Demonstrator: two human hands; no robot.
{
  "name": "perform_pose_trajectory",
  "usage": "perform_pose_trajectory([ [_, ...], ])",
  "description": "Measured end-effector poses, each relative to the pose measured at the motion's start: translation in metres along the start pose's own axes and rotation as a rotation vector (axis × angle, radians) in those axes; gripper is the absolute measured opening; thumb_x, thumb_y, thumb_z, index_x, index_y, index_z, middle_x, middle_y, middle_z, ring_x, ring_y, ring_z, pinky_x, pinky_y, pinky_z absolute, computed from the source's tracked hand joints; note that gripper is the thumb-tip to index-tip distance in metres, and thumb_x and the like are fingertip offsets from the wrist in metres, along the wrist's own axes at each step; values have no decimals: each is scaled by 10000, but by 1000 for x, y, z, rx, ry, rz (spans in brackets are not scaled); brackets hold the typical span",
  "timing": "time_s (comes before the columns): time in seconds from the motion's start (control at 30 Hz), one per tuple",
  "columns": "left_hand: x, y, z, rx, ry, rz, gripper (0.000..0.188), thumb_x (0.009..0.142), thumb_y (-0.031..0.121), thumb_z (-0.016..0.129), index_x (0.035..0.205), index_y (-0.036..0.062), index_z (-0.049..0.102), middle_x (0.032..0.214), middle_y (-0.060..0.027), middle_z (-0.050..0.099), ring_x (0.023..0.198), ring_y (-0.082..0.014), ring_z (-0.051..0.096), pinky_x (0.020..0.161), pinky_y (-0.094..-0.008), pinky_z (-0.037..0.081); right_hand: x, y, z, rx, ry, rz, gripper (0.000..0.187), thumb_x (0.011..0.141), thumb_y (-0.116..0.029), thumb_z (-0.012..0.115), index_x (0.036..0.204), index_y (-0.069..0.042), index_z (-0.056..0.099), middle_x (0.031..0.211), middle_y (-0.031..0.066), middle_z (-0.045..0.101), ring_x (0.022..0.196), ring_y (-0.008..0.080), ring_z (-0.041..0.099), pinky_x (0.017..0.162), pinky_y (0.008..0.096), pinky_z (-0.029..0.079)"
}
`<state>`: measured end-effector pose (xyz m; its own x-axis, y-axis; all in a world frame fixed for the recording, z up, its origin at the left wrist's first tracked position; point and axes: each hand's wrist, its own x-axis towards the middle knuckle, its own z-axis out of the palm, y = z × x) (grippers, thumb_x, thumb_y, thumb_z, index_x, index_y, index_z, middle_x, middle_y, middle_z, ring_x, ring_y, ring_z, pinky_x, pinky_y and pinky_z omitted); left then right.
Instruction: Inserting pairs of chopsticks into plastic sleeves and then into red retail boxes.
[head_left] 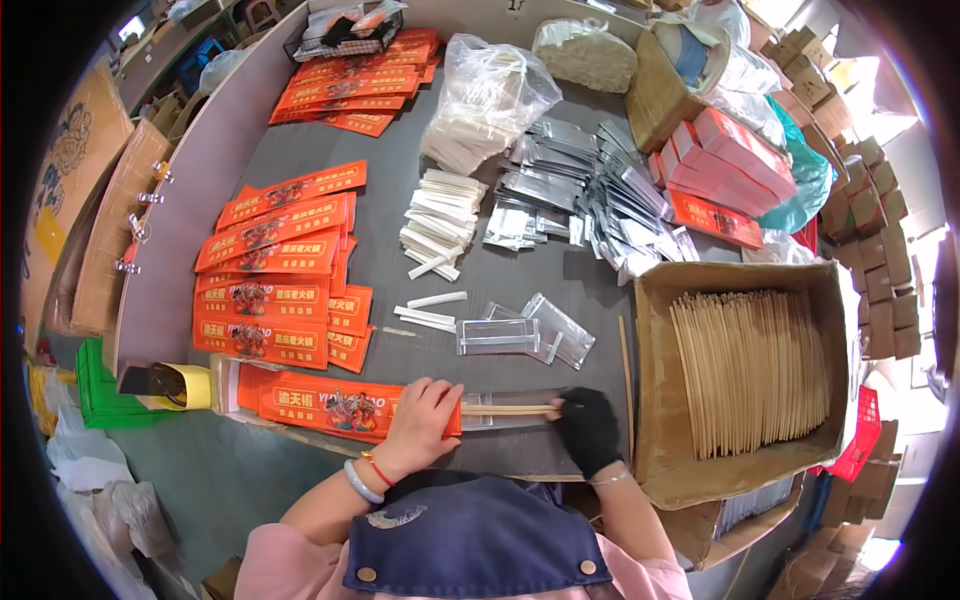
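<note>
Along the table's near edge lies a stack of red printed paper sleeves. My bare left hand is laid over the right end of the top sleeve, its fingers and thumb gripping that end. A pair of wooden chopsticks sticks out of that end toward the right. My right hand, in a black glove, is closed round their outer end. Under the chopsticks there is a clear plastic packet. The chopsticks' left ends are hidden by the sleeve and my left hand.
To the right, a cardboard box holds many chopsticks; a single stick lies beside it. Ahead are clear packets, white paper-wrapped sticks, silvery packets and a plastic bag. More red sleeves lie left.
</note>
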<state>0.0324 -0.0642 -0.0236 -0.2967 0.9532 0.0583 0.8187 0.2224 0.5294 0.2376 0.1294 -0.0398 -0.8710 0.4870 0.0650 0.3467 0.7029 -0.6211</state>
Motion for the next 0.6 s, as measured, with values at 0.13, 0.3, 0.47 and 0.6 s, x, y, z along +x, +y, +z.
perform_pose_trajectory([
  [0.13, 8, 10, 14, -22, 10, 16, 731, 598, 124, 810, 1264, 0, 535, 1166, -112, 564, 1090, -321, 498, 952, -434, 415, -4, -26, 50, 156, 96, 212, 267, 765, -136, 764, 985, -34, 654, 879, 123, 638, 831, 307, 633, 786, 377, 512],
  [0.3, 20, 7, 9, -6, -60, 83, 582, 606, 130, 765, 1164, 77, 607, 1079, -107, 566, 1018, -314, 514, 891, -434, 432, 20, -68, 42, 550, -15, 80, 586, 700, -293, 823, 1183, -79, 571, 1094, 99, 614, 974, 282, 596, 851, 405, 471],
  [0.47, 36, 23, -46, 199, -279, 255, 212, 620, 119, 723, 810, 93, 632, 946, -99, 532, 929, -298, 506, 765, -430, 443, 18, -51, 6, -271, -68, -88, 685, 596, -495, 815, 1139, -144, 588, 1102, 60, 596, 1052, 246, 549, 899, 470, 349],
  [0.6, 61, -26, -106, 338, 132, 162, 264, 645, 119, 743, 875, 46, 636, 1130, -197, 523, 1068, -378, 491, 882, -469, 439, 11, -33, -33, -235, 102, 115, 643, 612, -473, 818, 1089, -105, 595, 1041, 75, 608, 1023, 275, 562, 904, 451, 363],
])
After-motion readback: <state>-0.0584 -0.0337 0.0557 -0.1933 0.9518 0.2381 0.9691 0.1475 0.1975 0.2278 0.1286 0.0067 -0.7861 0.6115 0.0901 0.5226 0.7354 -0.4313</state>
